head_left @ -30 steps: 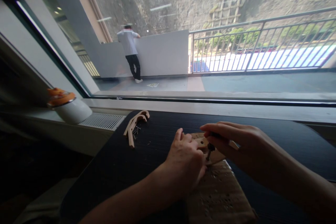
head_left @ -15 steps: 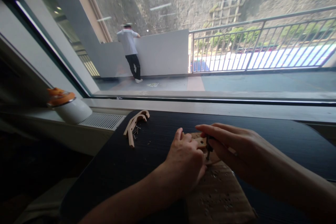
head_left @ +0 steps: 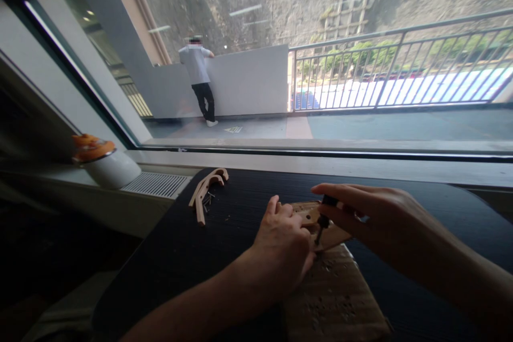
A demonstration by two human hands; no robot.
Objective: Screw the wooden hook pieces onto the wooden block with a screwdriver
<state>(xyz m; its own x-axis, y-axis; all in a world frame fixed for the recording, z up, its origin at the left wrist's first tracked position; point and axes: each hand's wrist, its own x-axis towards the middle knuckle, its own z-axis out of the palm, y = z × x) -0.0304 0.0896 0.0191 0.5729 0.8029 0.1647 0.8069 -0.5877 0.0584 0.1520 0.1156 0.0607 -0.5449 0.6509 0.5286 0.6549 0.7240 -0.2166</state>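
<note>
Here, on the desk [head_left: 180, 262], the left hand [head_left: 282, 235] clasps a wooden piece [head_left: 312, 217] at pitted cardboard's [head_left: 334, 294] far end; the right hand [head_left: 374, 214] grips a screwdriver [head_left: 323, 220] — driving a screw, apparently — needing steady pressure next.

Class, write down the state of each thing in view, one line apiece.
Left hand: curled over the drilled wooden piece
Right hand: closed round the screwdriver
Screwdriver: tilted, tip down
Drilled wooden piece: partly hidden
Cardboard: pocked with holes
Curved wooden pieces: two, lying close together
Metal fasteners: loose, scattered
White bottle: orange lid on
Person outside: standing, leaning
</note>
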